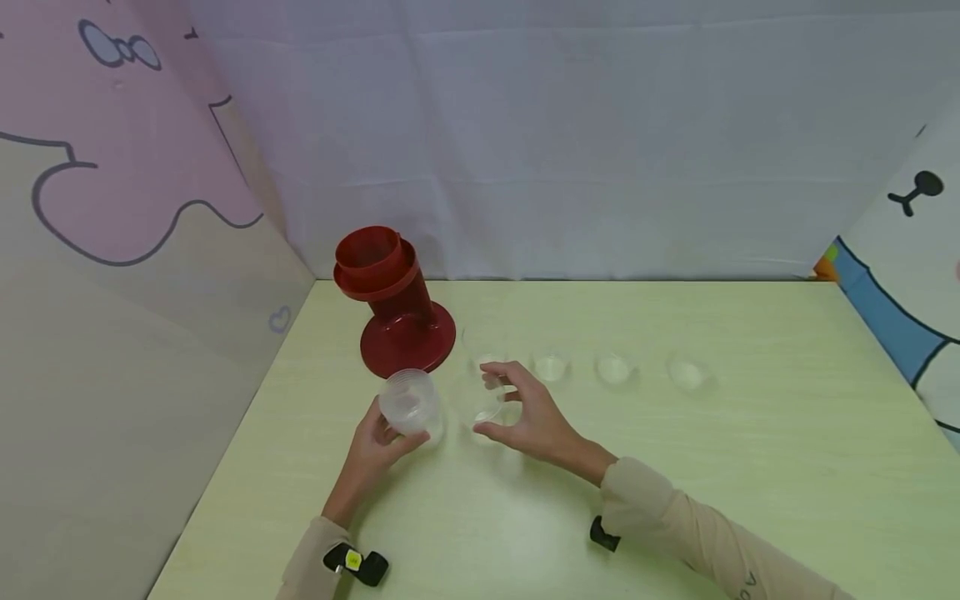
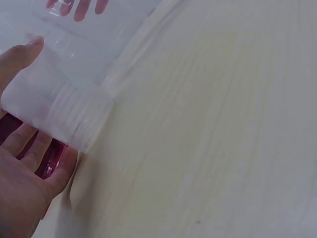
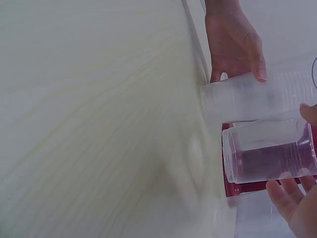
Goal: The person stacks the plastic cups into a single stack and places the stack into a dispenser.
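Observation:
My left hand (image 1: pixel 375 450) grips a stack of clear plastic cups (image 1: pixel 409 402), its thumb on the near side and the other fingers round the back. Close beside the stack, my right hand (image 1: pixel 534 421) holds a single clear plastic cup (image 1: pixel 477 404) between thumb and fingers. In the right wrist view the stack (image 3: pixel 257 96) and the single cup (image 3: pixel 267 151) stand upright side by side, the table surface close under both. Ridged, nested rims show at the top of the stack in that view.
Several clear cups stand in a row behind my right hand, among them one cup (image 1: pixel 551 367) and a far-right cup (image 1: pixel 687 372). A red stand (image 1: pixel 408 337) with a round base and cup-shaped top is at the back left. Fabric walls (image 1: pixel 570 150) border the table (image 1: pixel 750 467).

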The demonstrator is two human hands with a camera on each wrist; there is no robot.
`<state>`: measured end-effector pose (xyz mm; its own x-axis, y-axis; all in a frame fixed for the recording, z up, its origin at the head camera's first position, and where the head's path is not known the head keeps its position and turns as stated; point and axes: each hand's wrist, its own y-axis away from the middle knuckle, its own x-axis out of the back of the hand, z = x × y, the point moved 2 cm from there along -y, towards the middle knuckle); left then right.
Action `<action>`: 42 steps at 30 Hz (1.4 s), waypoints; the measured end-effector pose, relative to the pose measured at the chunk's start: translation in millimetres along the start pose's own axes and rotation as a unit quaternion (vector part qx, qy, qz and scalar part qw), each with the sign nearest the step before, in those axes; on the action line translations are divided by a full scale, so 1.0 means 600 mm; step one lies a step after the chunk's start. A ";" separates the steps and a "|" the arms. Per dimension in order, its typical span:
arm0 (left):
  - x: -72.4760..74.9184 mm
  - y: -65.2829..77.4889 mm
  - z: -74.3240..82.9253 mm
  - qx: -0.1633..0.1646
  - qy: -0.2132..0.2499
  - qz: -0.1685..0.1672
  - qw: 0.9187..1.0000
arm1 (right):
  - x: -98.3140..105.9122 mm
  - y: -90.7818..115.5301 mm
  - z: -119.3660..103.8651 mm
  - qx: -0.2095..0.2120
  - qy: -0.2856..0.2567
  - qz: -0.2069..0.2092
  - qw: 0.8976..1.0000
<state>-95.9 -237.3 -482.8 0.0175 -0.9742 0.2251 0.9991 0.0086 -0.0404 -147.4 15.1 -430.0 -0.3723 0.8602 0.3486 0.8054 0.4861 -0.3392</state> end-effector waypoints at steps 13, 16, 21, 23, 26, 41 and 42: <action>-0.001 0.001 -0.001 0.012 -0.003 0.003 1.000 | 0.010 -0.003 -0.009 0.022 0.006 0.011 1.000; -0.001 0.000 -0.002 0.010 -0.005 0.003 1.000 | 0.011 -0.004 -0.011 0.023 0.002 0.012 1.000; 0.000 -0.001 -0.004 0.008 -0.008 -0.001 1.000 | 0.012 -0.005 -0.018 0.021 0.003 0.013 1.000; 0.000 -0.001 -0.004 0.007 -0.006 -0.003 1.000 | 0.014 -0.006 -0.025 0.022 0.003 0.015 1.000; 0.000 -0.002 -0.004 0.008 -0.004 -0.004 1.000 | 0.018 -0.007 -0.050 0.025 0.000 0.016 1.000; -0.001 0.000 0.008 0.039 -0.020 -0.002 0.999 | 0.033 -0.014 -0.111 0.038 -0.002 0.020 0.999; -0.001 0.001 0.008 0.041 -0.021 -0.001 0.999 | 0.033 -0.015 -0.113 0.039 -0.001 0.019 0.999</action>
<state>-95.4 -235.6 -478.3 0.0146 -0.9638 0.2664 0.9989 0.0261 0.0398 -130.6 17.4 -361.1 -0.3436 0.8785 0.3318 0.7803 0.4637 -0.4196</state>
